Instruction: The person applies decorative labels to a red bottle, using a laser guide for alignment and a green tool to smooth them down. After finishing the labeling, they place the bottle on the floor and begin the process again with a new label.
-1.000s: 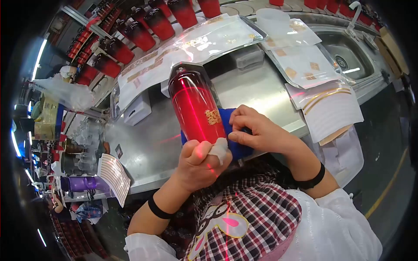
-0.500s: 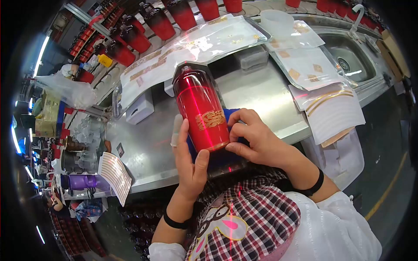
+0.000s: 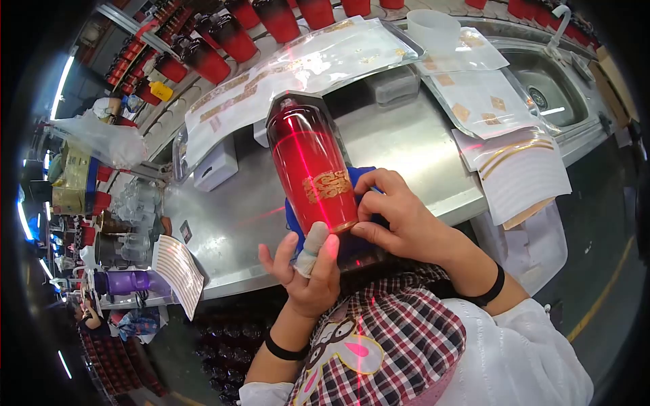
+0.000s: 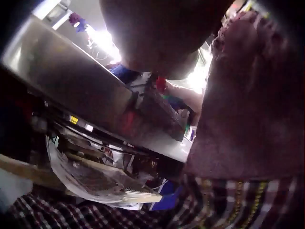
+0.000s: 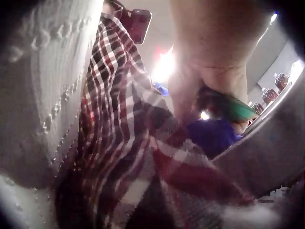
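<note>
A red bottle (image 3: 308, 162) with a dark shoulder lies at a slant on a dark holder (image 3: 337, 139), a gold decal (image 3: 326, 185) round its lower body. My left hand (image 3: 305, 281) is at the bottle's base, palm up with fingers loosely spread. Its finger with a pale wrap (image 3: 315, 243) and its thumb reach the base edge. At the lower right side, my right hand (image 3: 399, 220) keeps its fingers curled, fingertips against the bottle. In the right wrist view a dark green thing (image 5: 238, 112) shows between these fingers, mostly hidden. Beneath lies a blue cloth (image 3: 362, 177).
The steel table (image 3: 223, 237) carries decal sheets (image 3: 305, 64) on a raised tray behind the bottle. More sheets (image 3: 487, 111) and striped paper (image 3: 525, 172) lie to the right, near a sink (image 3: 548, 81). Several red bottles (image 3: 233, 37) line the conveyor at the back.
The bottle has turned, bringing more of the gold decal into view. My left hand let go of the base, opened along the left side, then moved back below it. My right hand stays nearly in place.
</note>
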Action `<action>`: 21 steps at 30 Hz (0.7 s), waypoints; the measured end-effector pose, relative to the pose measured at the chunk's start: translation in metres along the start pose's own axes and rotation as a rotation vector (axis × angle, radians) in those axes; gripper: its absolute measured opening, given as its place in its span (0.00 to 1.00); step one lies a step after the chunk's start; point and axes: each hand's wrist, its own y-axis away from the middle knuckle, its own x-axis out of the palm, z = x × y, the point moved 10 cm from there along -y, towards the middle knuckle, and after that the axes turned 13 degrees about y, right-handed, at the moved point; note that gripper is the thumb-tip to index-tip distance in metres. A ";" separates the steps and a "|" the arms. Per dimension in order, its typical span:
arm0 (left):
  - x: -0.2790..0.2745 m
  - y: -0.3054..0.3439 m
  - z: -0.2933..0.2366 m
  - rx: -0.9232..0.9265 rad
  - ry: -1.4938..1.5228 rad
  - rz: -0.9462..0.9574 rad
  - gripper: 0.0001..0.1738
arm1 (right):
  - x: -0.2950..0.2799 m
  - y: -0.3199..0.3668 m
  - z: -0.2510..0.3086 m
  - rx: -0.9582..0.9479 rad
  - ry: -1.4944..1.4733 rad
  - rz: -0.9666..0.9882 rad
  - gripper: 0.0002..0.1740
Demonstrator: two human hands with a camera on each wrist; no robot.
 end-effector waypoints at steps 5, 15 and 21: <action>0.007 -0.018 -0.014 0.127 -0.106 0.062 0.19 | 0.001 0.001 -0.001 0.028 -0.007 0.042 0.10; -0.008 -0.012 0.014 -0.163 0.234 -0.037 0.29 | -0.035 0.008 -0.009 0.426 -0.258 -0.182 0.16; 0.001 -0.023 0.027 -0.244 0.103 0.034 0.33 | -0.010 0.001 -0.012 0.344 -0.251 -0.164 0.15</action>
